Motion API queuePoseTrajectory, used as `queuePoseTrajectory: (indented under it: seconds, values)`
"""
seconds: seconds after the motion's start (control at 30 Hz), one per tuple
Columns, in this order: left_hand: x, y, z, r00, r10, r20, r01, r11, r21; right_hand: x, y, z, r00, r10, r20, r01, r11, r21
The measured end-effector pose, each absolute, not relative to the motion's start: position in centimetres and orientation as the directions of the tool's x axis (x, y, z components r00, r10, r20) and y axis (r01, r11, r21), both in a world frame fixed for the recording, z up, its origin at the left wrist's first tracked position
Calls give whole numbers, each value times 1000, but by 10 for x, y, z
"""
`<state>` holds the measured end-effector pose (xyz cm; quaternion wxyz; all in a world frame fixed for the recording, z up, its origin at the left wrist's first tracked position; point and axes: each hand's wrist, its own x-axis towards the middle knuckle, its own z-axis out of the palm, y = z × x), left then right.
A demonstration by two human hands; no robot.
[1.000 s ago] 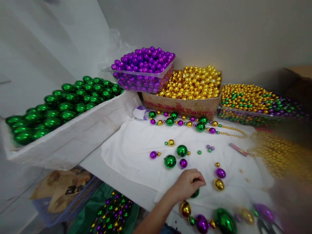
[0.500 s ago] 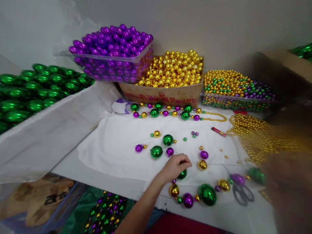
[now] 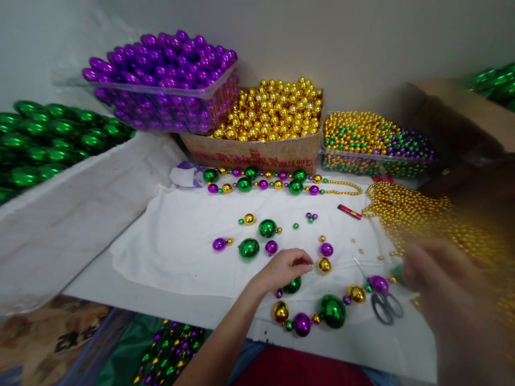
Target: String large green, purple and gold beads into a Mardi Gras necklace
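Note:
My left hand is closed in a pinch over the white cloth, and a thin string runs from its fingertips to the right. Below it curves a strand of shiny beads with a large green bead, a purple bead and a gold bead. My right hand is smeared by motion at the strand's right end; its fingers cannot be made out. Grey-handled scissors lie beside the strand. Close to my left fingertips sits a loose gold bead.
Behind stand a bin of purple beads, a carton of gold beads and a tray of small mixed beads. A finished-looking necklace, a red-and-black stick and a gold bead heap lie forward. Green beads fill the left box.
The view has shifted, so the table's things sit further left. My right hand has moved left and up near the strand's end. My left hand keeps its pinch beside the green bead.

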<state>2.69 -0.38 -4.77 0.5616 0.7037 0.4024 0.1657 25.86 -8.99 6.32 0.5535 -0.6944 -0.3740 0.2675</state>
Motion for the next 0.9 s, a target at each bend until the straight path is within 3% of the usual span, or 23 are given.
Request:
queuePoseTrajectory:
  seconds: [0.1,0.23,0.43,0.6,0.67,0.7,0.73,0.8,0.9]
  values:
    - [43,13,-41,561,818,-123,467,-191,864,260,-96,53,519,854,-10,249,-162,-955]
    - [80,36,-44,534,845,-28,566,-333,754,259,-109,51,483,874,40,344,-147,-927]
    - [105,48,-61,564,821,-92,549,-288,785,258,-120,52,453,868,204,466,-35,-884]
    - [71,37,-49,490,862,-126,474,-143,869,260,-124,52,498,849,178,465,-88,-881]
    - [51,25,-40,465,864,-193,303,50,952,260,-125,54,461,861,213,512,-62,-857]
    - [41,19,-37,458,853,-251,117,222,968,260,-125,56,426,874,235,546,-42,-836]
    - [33,12,-34,457,836,-305,-81,380,921,258,-124,58,387,884,264,584,-13,-811]
    - [21,0,-31,466,796,-386,-410,581,703,251,-122,61,311,894,322,647,48,-761]
    - [14,-13,-30,459,774,-436,-583,633,510,231,-120,66,306,869,388,655,103,-748]
